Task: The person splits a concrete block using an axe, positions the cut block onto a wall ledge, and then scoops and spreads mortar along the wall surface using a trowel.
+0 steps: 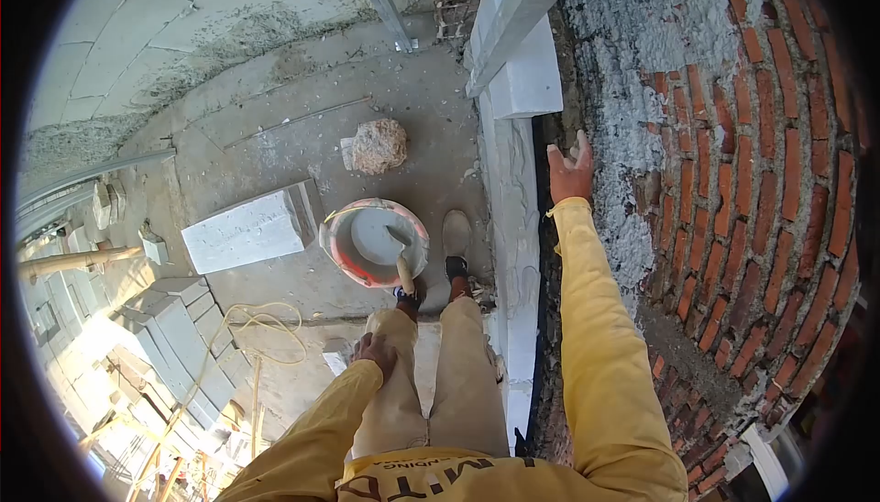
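Observation:
My right hand (pixel 570 170) reaches forward with its fingers apart and nothing in them. It is over the narrow gap between the white block wall (pixel 513 264) and the rough brick wall (pixel 706 163). Just ahead of it, a white block (pixel 525 66) sits on top of the low wall. My left hand (pixel 375 353) lies on my left thigh, fingers loosely stretched out. By my feet stands a red-rimmed bucket (pixel 333 262) with pale grey mix inside. A trowel (pixel 403 268) leans in it, its handle over the near rim.
On the floor lie a long white block (pixel 249 230) and a rough stone lump (pixel 379 146). A metal post (pixel 524 21) slants past the wall's far end. Stacked grey blocks (pixel 179 342) and a looped yellow hose (pixel 275 323) are at the left.

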Available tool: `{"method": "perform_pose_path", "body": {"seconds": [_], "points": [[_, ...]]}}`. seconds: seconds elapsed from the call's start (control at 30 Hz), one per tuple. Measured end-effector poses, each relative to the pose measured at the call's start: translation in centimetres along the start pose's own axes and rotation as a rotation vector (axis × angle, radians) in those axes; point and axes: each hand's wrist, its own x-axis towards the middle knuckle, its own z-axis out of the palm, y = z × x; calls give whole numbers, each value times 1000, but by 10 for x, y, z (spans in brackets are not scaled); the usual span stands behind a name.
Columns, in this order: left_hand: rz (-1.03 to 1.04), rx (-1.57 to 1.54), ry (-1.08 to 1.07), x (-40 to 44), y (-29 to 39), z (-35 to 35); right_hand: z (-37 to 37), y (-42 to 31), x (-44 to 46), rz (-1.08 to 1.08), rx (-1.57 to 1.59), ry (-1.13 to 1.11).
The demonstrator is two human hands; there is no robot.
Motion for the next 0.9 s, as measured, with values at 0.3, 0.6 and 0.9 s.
{"method": "perform_pose_path", "body": {"seconds": [0.3, 0.6, 0.9], "points": [[-6, 88, 26, 6, 13, 16, 17, -71, 50, -278, -307, -172], [-16, 106, 0, 2, 22, 18, 37, -98, 45, -111, -576, -237], [-9, 97, -4, 1, 27, 19, 40, -102, 47, -113, -598, -249]]}}
